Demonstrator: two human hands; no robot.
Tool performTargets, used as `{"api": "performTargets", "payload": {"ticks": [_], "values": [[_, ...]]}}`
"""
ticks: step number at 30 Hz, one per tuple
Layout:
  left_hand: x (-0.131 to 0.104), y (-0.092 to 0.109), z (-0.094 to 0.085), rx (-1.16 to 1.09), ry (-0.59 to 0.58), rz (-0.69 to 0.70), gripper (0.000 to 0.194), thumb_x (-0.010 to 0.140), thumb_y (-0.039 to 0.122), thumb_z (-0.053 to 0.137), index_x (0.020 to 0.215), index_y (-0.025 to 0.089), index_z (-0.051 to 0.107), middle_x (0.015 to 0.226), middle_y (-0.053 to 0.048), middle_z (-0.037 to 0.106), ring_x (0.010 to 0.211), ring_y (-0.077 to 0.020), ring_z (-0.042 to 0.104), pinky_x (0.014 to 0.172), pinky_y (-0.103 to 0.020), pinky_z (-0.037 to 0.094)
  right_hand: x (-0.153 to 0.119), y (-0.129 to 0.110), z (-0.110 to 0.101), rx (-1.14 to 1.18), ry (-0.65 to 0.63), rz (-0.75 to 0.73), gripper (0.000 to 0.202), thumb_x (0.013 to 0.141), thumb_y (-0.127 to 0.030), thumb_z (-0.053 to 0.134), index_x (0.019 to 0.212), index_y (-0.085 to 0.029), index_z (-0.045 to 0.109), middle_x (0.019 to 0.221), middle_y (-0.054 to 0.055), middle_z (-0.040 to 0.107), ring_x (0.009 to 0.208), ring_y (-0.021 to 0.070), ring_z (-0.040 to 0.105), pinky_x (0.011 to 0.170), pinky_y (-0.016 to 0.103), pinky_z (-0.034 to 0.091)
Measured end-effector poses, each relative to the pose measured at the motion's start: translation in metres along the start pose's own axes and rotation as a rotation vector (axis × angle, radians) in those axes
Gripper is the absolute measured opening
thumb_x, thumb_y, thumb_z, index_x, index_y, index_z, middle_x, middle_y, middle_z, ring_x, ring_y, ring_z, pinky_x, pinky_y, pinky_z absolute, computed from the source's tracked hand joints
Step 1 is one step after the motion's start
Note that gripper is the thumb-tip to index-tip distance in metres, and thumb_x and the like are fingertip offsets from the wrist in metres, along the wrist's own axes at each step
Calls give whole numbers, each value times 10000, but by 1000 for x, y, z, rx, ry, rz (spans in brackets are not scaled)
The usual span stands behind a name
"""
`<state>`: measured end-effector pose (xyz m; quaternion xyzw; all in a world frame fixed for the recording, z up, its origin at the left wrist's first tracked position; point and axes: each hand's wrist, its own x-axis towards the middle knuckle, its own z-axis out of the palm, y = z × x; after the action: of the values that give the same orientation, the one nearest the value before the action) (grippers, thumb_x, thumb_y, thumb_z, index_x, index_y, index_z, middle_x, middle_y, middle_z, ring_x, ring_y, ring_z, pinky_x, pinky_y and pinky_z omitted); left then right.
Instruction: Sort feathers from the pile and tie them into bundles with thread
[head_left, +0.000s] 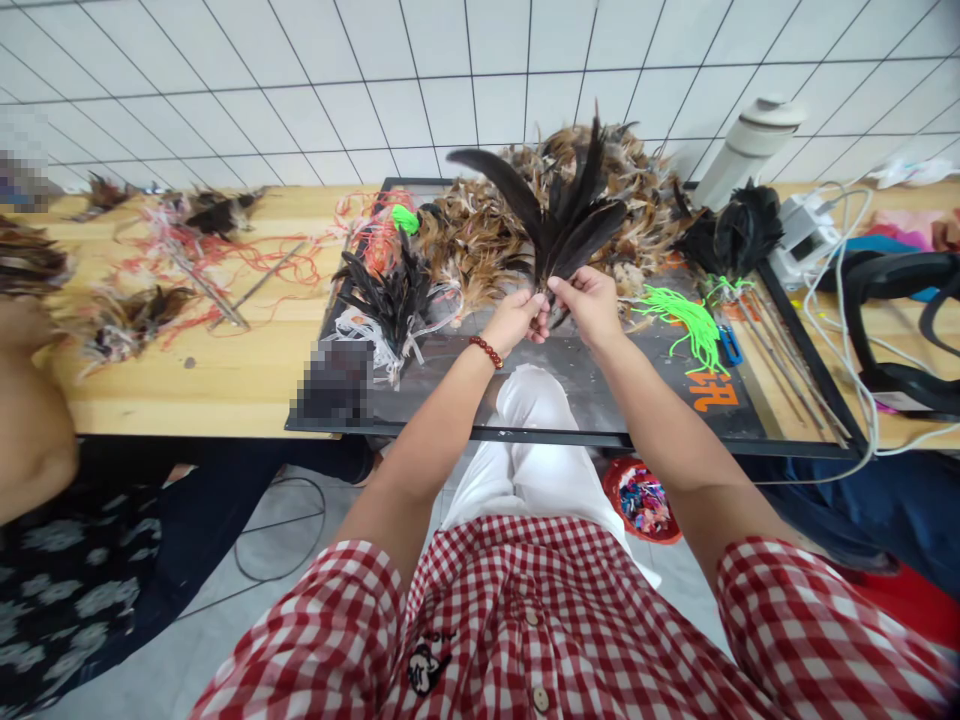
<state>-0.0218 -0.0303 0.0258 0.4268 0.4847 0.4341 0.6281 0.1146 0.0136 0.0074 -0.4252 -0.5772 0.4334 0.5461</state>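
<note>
- The bunch (562, 225) is a loose fan of long, smooth black feathers, slightly glossy, with narrow blades and tapered tips; it is raised over the middle of the tray (457, 390), in front of the pile (469, 235).
- Its long axis runs from near to far: the gathered stems are at the near end, between the hands, and the tips spread toward the tiled wall (510, 105).
- One long feather curves off to the far left; others stand almost straight toward the far side or lean to the right.
- The left hand (519, 318) has its fingertips closed on the stem end; round beads form the bracelet (486, 351) on its wrist.
- The right hand (592, 303) pinches the stem end too, close beside the left hand.
- The pile is a soft, ruffled heap of brown and tan feathers across the far part of the tray.
- Left of the hands lies a bundle (394, 295) of short, pointed dark feathers, its tips turned to the far side, with pale strips around its near end.
- To the right, limp, bright green cords (686, 318) spread toward the near side; beyond them, thin straight sticks (787, 350) slant from far left to near right.
</note>
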Motion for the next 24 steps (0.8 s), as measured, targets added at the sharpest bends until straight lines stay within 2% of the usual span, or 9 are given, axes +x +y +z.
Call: {"api": "performTargets", "payload": {"ticks": [3,7,9,11,13,14,16,19,24], "values": [[0,-2,-2,-19,-67,-3,266,998,316,542,793,146,543,574,37,582,476,-80,610,514,-180,478,1,0,-2,-2,51,-12,599,638,-765,769,628,-228,505,529,-42,518,483,94,424,509,274,353],[-1,-1,-2,-98,-137,-41,241,962,344,617,863,126,594,683,-13,676,561,-96,662,589,-213,530,1,1,-3,-44,10,-35,577,666,-763,753,664,-223,549,557,-37,512,528,107,448,531,275,400],[-1,2,-2,-170,-100,-51,220,973,314,601,856,129,587,692,-13,679,588,-91,664,627,-217,541,1,2,-4,-99,-15,-82,558,709,-768,715,786,-221,632,676,-9,592,609,132,528,583,290,469],[-1,5,-2,-260,-22,-24,217,1003,270,540,830,141,563,680,-3,665,604,-74,648,652,-200,534,0,3,-5,-220,-63,-190,627,727,-763,703,1043,-222,681,951,52,682,782,180,626,698,334,545],[-2,8,-2,-328,37,5,231,1023,251,488,823,154,551,690,-3,661,634,-69,642,648,-180,513,-1,4,-6,-412,-158,-342,794,725,-748,717,1309,-221,609,1277,128,635,1050,261,649,877,416,567],[-2,9,-2,-347,53,12,233,1024,256,487,821,159,549,697,-5,659,646,-73,643,631,-176,499,-3,4,-6,-516,-207,-414,859,737,-738,713,1401,-218,551,1394,155,573,1183,306,612,967,466,543],[-2,10,-2,-361,52,6,223,1003,281,537,813,166,548,689,-2,642,631,-83,632,601,-183,479,-6,4,-7,-690,-259,-505,887,805,-714,652,1507,-211,451,1518,182,471,1363,366,500,1092,548,461],[-2,7,-2,-361,15,-17,220,963,301,612,802,166,549,667,20,613,548,-66,562,632,-210,502,-9,7,-7,-810,-203,-532,839,902,-660,542,1585,-223,326,1573,179,411,1415,384,453,1137,601,400],[-3,4,0,-352,-26,-1,241,1002,264,514,783,164,526,720,10,642,580,-54,551,720,-215,526,-6,16,-7,-792,-102,-523,861,916,-636,522,1622,-246,219,1583,164,398,1343,359,526,1115,599,430]]}}
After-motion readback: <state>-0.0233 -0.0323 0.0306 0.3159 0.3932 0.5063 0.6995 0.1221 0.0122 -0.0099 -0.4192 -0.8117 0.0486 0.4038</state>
